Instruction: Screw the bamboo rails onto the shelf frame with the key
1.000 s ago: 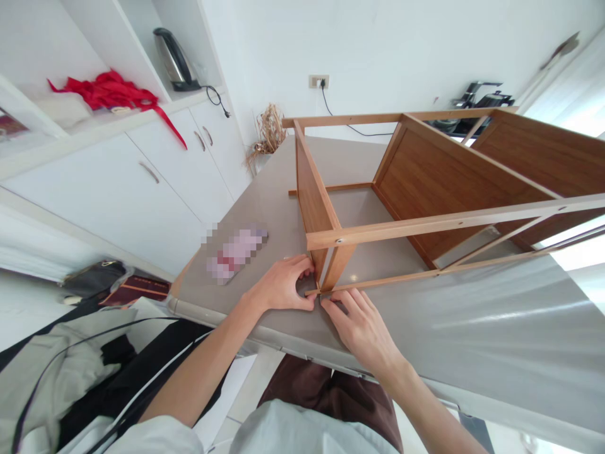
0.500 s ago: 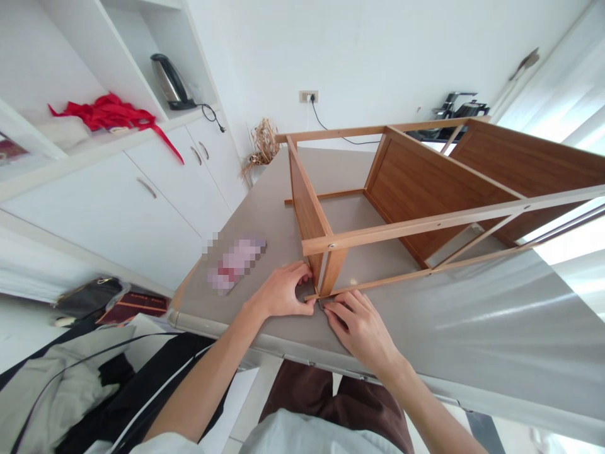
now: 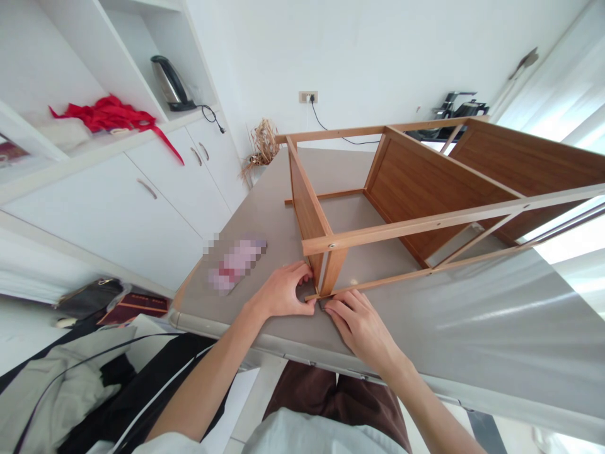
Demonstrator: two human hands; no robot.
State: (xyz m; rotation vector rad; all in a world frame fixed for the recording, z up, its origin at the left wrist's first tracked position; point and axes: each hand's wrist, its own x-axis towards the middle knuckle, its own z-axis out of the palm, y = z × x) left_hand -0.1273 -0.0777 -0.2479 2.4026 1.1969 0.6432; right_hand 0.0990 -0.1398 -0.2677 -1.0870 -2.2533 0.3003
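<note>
A brown wooden shelf rack (image 3: pixel 373 234) lies on its side across the grey table (image 3: pixel 472 309), its boards standing on edge. My left hand (image 3: pixel 283 291) curls round the rack's near lower corner, with thumb and fingers on either side of the rail end. Just to the right, my right hand (image 3: pixel 355 315) has its fingertips pinched together close to the same rail. At those fingertips a small dark metal piece (image 3: pixel 322 304) shows against the corner joint. Most of it is hidden by my fingers, so its kind cannot be made out.
A blurred pinkish flat object (image 3: pixel 236 265) lies left of my left hand. Dried plants (image 3: pixel 262 144) stand beyond the table's far corner. White cabinets on the left hold a kettle (image 3: pixel 171 85) and red cloth (image 3: pixel 111 116). Clothes (image 3: pixel 61 384) and a dark bag (image 3: pixel 89 296) are below left.
My right hand's fingers have shifted slightly at the corner joint. My left hand and the rack stay where they were.
</note>
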